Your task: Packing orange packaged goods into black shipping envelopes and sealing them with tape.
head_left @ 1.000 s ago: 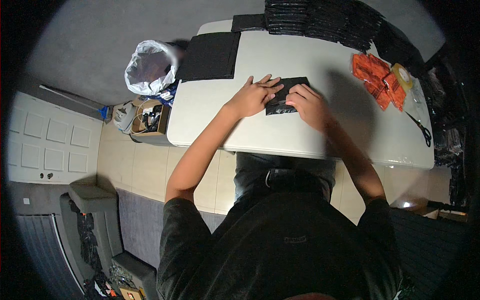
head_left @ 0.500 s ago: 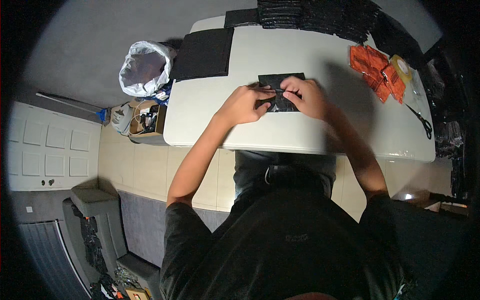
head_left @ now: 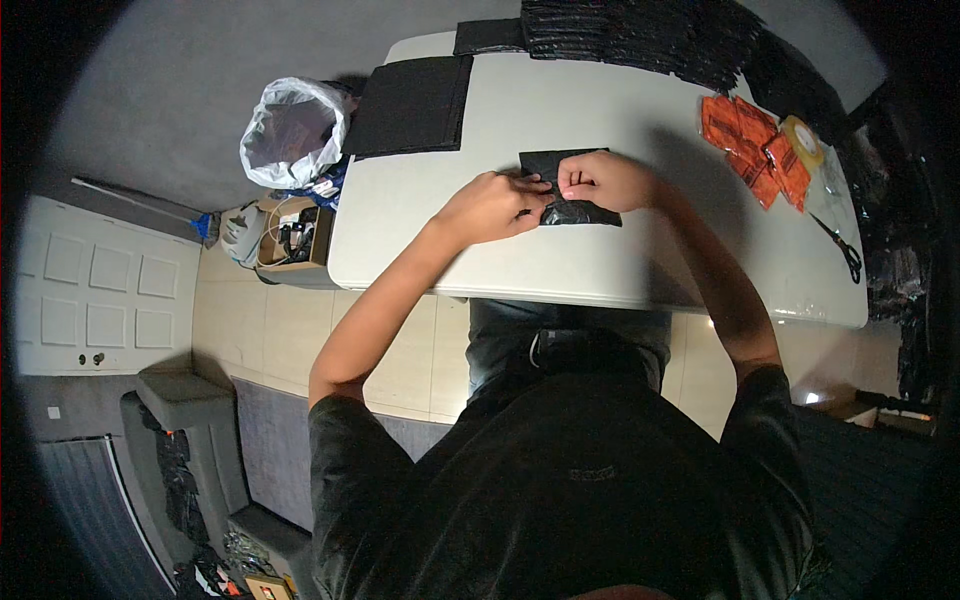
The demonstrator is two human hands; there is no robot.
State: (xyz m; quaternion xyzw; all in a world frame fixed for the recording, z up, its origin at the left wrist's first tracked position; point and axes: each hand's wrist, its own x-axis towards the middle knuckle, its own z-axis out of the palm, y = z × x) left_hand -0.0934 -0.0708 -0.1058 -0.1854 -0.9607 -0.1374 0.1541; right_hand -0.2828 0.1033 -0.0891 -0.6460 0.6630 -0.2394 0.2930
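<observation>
A small black plastic packet (head_left: 580,213) lies flat on the white table in front of me, its surface shiny and creased. My left hand (head_left: 497,208) rests over the packet's left side, fingers stretched out and pressing on it. Above its upper right part is my right hand (head_left: 612,181), its fingers curled and thumb and fingertips pinched together. What the pinch holds, if anything, is too small to make out. The fingers of both hands hide the packet's middle.
Black sheets or bags (head_left: 413,105) lie at the table's left, with black packets (head_left: 640,38) stacked along the far edge. Orange packets (head_left: 755,145), a tape roll (head_left: 803,140) and scissors (head_left: 840,248) lie on the right. A white-lined bin (head_left: 335,150) stands beyond the left edge.
My right hand has lifted slightly up and left, its fingers now drawn together in a pinch. The packet's lower right corner shows more. My left hand stays at the left side.
</observation>
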